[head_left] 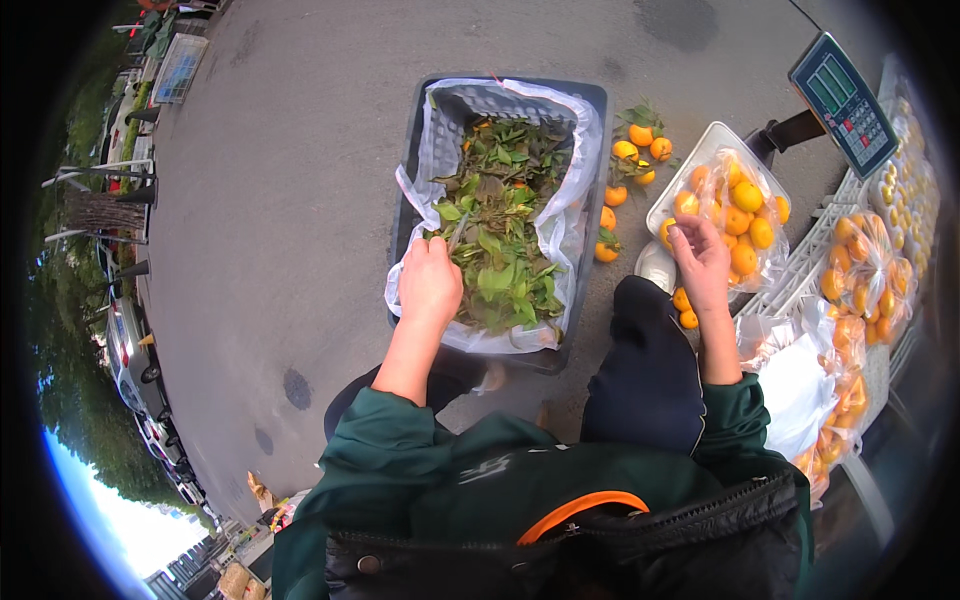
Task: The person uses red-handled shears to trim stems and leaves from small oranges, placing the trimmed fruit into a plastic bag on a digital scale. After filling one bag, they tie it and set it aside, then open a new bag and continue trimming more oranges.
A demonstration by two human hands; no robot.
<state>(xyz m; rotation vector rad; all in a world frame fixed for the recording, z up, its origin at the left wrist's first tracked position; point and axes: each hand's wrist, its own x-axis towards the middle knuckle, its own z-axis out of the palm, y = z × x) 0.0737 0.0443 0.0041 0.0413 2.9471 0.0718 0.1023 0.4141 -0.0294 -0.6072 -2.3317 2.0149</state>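
My left hand is closed over the left side of a dark plastic crate. A slim greyish thing, perhaps a small tool, points out of it towards the leaves; its kind is unclear. A white mesh liner drapes the crate around green and wilted leaves, with bits of orange fruit showing among them. My right hand hovers with bent, parted fingers at the near left side of a clear plastic bag of mandarin-like fruit. The bag rests on the white tray of a scale, and nothing shows between those fingers.
Loose orange fruit, some with leaves, lies on the pavement between crate and scale. The scale's display stands at upper right. More bagged fruit and white plastic bags line the right side. A white shoe is by the tray.
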